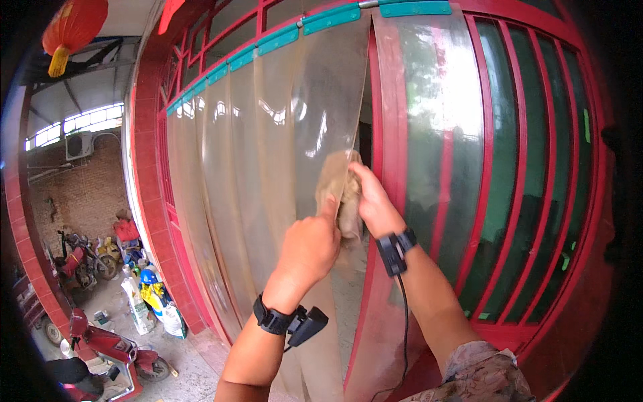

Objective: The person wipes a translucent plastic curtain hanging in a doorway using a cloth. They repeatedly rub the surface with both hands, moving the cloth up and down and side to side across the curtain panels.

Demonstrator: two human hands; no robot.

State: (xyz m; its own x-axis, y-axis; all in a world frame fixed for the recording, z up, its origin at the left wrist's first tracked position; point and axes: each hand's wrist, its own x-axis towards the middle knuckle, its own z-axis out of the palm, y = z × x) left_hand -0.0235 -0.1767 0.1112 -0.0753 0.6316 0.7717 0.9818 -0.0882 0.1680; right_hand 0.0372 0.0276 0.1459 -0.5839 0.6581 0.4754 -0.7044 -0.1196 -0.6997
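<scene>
Clear plastic strips of a door curtain hang from teal metal clamps across a red-framed doorway. My left hand is at the front of one strip near its free edge, a finger against the plastic. Behind the same strip, my right hand holds a tan cloth, part of which shows through the plastic. The cloth lies against the strip's back face. Whether my left fingers pinch the strip's edge is hard to tell. Both wrists carry black strapped devices.
To the right of the opening hangs another clear strip, beside red-framed glass panels. At the lower left stand a red scooter, filled sacks and a motorcycle. A red lantern hangs at the upper left.
</scene>
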